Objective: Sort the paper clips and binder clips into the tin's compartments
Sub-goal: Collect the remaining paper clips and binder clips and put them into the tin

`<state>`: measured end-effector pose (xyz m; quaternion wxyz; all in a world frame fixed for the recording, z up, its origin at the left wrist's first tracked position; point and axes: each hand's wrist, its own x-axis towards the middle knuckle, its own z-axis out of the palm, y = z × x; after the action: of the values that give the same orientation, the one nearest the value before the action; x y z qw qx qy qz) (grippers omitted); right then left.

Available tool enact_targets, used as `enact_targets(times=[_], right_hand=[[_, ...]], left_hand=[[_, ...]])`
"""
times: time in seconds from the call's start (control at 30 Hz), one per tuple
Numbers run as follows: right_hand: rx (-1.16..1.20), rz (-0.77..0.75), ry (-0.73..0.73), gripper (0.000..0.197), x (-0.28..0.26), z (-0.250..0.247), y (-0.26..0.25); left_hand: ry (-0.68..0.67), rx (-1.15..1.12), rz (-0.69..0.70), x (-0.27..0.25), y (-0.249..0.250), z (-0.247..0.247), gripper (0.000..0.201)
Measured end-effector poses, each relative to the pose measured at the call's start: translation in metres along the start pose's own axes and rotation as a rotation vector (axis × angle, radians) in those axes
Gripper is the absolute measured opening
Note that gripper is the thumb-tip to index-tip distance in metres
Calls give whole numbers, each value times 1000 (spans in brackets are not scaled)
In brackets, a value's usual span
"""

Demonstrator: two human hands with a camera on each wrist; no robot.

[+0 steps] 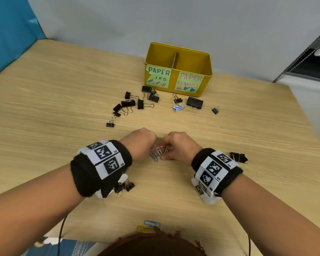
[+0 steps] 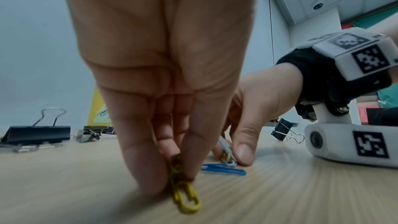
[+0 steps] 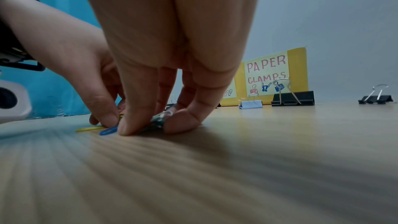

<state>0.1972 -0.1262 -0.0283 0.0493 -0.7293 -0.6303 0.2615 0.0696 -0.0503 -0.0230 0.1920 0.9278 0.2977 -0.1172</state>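
A yellow tin (image 1: 178,52) with a cardboard divider stands at the back, labelled PAPER CLIPS on its left half and PAPER CLAMPS on its right. My left hand (image 1: 139,143) and right hand (image 1: 177,146) meet mid-table over a small heap of paper clips (image 1: 160,151). The left fingers pinch yellow paper clips (image 2: 183,192) against the table. The right thumb and fingers pinch a bunch of silver and coloured clips (image 3: 159,120). A blue paper clip (image 2: 223,170) lies flat between the hands. Several black binder clips (image 1: 131,103) lie scattered in front of the tin.
More binder clips lie under my left wrist (image 1: 126,187) and right of my right wrist (image 1: 238,157). A pale blue binder clip (image 1: 177,108) and a large black one (image 1: 194,102) sit before the tin. Blue and yellow paper clips (image 1: 149,225) lie near the table's front edge.
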Motion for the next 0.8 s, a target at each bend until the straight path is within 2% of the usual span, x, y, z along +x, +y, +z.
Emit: enact_targets(times=[0.3,0.37,0.43,0.5,0.57,0.67,0.8], right_hand=[[97,25,-16,14,9,-10,14],[179,50,-8,9,11,-20,16],[276,59,23,14,15,-33,18],[341,55,74,16,22,-52,18],[420,48,123,11,32,-76,14],[563,1,244,19,55,-116,7],[651,27,455,21,104,-158,4]], left_hand=[[53,-150,-5,2,-18,-12,23],[70,-224,-34,4,-25,-21,19],[71,-326,-69,7,-31,-32,15],[83,-482,-92,14,-38,-46,23],[149,-600,-106,26,-43,-65,30],[311,-705,-121,50,-47,-99,15],[514,-716,-119,93,-45,-140,24]])
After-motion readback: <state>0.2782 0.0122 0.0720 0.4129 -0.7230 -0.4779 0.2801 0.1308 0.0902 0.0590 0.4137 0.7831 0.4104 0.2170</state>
